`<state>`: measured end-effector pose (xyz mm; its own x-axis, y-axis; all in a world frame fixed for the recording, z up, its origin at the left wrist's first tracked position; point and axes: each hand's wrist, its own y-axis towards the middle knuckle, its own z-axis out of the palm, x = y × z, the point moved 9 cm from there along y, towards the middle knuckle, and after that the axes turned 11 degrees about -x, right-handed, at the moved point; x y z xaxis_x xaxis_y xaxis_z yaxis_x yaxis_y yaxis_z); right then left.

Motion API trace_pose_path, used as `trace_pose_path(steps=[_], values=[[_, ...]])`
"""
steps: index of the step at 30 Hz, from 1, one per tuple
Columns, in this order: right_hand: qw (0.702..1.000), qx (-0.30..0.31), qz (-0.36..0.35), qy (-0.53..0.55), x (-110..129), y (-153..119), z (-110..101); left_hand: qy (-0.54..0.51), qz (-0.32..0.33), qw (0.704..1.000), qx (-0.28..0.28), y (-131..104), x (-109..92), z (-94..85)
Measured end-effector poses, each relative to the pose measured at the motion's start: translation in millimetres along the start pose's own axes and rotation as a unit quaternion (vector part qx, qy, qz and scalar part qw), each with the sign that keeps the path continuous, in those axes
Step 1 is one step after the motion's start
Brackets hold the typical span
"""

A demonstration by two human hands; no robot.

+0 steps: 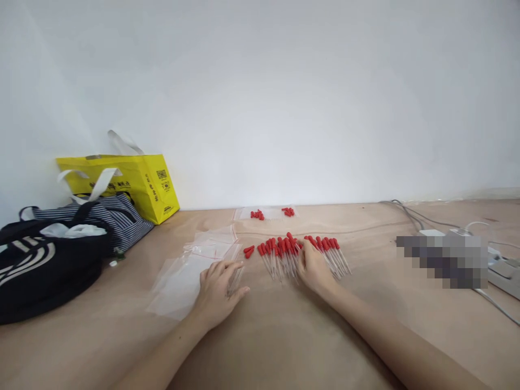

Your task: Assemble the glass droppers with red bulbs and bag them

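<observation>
Fingers pinched, my right hand (314, 266) holds a glass dropper (290, 238) with a red rubber bulb, in the middle of a row of similar droppers. More red-bulbed droppers (331, 252) lie side by side beyond and to the right of it, and another group (270, 252) lies to the left, tips toward me. My left hand (221, 284) rests with its fingers stretched out and thumb apart, over some thin clear glass tubes (236, 279) at the edge of the clear zip bags (190, 271). Two loose red bulbs (248, 252) lie between my hands.
At the back, near the wall, lie clear bags (270, 213) with red-bulbed droppers. A yellow bag (154, 187), a striped bag (130, 219) and a black bag (52, 271) stand at the left. Cables (406, 208), a power strip (506, 273) and a blurred-out patch are at the right.
</observation>
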<state>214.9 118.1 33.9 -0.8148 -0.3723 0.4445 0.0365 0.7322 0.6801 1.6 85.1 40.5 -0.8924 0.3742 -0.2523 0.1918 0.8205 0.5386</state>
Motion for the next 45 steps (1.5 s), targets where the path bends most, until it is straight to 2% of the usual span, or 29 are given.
trace_pose_path(steps=[4, 10, 15, 22, 25, 28, 31, 34, 40, 45], values=[[0.992, 0.089, 0.024, -0.087, 18, 7, 29, 0.007, -0.028, 0.999, 0.033, -2, 5, 7.4], [0.972, 0.141, 0.048, -0.183, 38, 11, 49, -0.006, -0.061, 0.997, 0.043, -1, 7, 3.2], [0.969, 0.142, 0.033, -0.200, 39, 8, 49, -0.014, -0.072, 0.996, 0.048, -2, 11, 4.4], [0.974, 0.104, 0.005, -0.203, 42, 8, 41, -0.030, -0.079, 0.996, 0.024, 1, 20, 5.3], [0.982, 0.093, -0.023, -0.162, 59, 3, 39, -0.034, -0.083, 0.996, 0.011, 4, 26, 3.5], [0.987, 0.116, -0.041, -0.107, 86, -8, 48, -0.010, -0.087, 0.996, 0.008, 6, 31, 1.7], [0.984, 0.152, -0.015, -0.087, 105, -18, 62, 0.015, -0.091, 0.996, 0.003, 8, 35, -0.2], [0.983, 0.158, 0.004, -0.094, 114, -20, 71, 0.028, -0.093, 0.995, -0.006, 8, 41, -1.7], [0.974, 0.187, 0.018, -0.124, 101, -18, 68, 0.027, -0.088, 0.996, -0.004, 15, 54, 1.7], [0.971, 0.189, 0.020, -0.144, 81, -20, 56, 0.009, -0.043, 0.998, 0.032, 44, 39, 20.9]])
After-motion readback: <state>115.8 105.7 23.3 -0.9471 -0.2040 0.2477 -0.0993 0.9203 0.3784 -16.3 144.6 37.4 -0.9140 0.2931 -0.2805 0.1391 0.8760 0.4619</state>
